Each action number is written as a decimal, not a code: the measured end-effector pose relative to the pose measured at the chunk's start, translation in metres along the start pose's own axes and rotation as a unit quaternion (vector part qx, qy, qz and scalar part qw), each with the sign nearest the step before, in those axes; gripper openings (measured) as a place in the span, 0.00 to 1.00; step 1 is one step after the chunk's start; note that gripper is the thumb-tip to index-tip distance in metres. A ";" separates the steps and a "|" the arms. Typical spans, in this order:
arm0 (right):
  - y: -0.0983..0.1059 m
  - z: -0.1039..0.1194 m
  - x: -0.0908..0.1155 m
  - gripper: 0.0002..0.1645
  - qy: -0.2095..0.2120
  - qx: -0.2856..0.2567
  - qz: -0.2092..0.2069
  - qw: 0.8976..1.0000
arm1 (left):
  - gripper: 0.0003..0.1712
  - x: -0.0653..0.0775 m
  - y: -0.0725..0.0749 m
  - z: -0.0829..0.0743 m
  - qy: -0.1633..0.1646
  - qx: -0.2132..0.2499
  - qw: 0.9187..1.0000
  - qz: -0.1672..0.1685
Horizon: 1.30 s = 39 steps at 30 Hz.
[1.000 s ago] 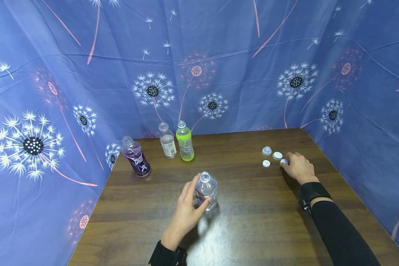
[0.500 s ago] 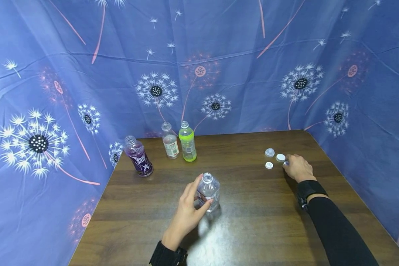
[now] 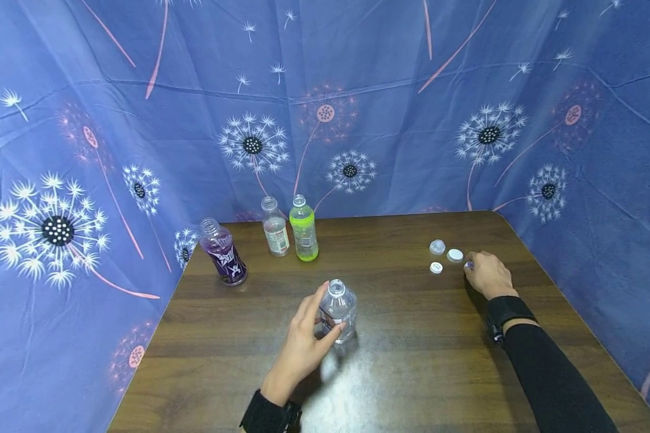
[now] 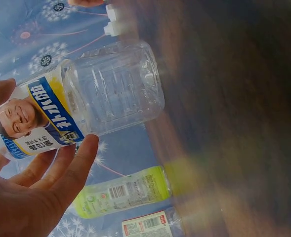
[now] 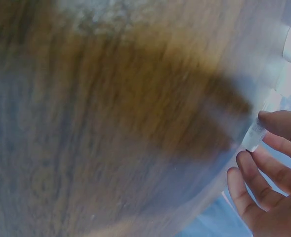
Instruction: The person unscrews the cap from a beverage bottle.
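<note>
My left hand (image 3: 299,349) holds a clear plastic bottle (image 3: 338,307) upright on the table, thumb on one side and fingers on the other. The bottle's mouth has no cap. In the left wrist view its label (image 4: 39,113) is yellow, white and blue with a printed portrait. Farther right, my right hand (image 3: 489,273) is low over the table and pinches a small bottle cap (image 5: 254,136) between thumb and fingers. From the head view, most of that cap is hidden by the hand. Just left of it lie a white cap (image 3: 455,255), a smaller white cap (image 3: 436,267) and a translucent cap (image 3: 437,246).
Three uncapped bottles stand toward the back left of the wooden table (image 3: 390,385): a purple one (image 3: 224,255), a clear one with a white label (image 3: 275,231) and a green-banded one (image 3: 303,231). Blue dandelion-print cloth (image 3: 401,132) hangs behind and at both sides.
The right hand has shifted slightly right with the cap, away from the other caps. The left hand stays on the clear bottle. The head view has moved a little.
</note>
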State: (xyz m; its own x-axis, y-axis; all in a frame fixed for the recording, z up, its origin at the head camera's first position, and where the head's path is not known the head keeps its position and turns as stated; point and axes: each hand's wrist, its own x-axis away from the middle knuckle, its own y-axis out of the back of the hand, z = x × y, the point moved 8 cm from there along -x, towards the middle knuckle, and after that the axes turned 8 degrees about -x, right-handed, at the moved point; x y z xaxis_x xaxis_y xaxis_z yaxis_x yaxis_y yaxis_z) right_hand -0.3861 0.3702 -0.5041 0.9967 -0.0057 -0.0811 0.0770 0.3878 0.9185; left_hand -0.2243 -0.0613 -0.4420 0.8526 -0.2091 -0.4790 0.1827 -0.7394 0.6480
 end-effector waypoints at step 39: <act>0.075 0.163 0.051 0.14 0.200 -0.034 -0.109 0.973 | 0.46 0.002 0.000 -0.002 0.004 -0.026 1.000 -0.006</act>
State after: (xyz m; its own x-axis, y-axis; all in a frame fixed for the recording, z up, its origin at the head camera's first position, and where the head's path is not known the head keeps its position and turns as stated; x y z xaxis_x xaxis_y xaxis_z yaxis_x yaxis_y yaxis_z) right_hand -0.3254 0.2487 -0.3764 0.8665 0.2590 -0.4267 0.2694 0.4770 0.8366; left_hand -0.2214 -0.0602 -0.4420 0.8538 -0.1962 -0.4822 0.2174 -0.7073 0.6727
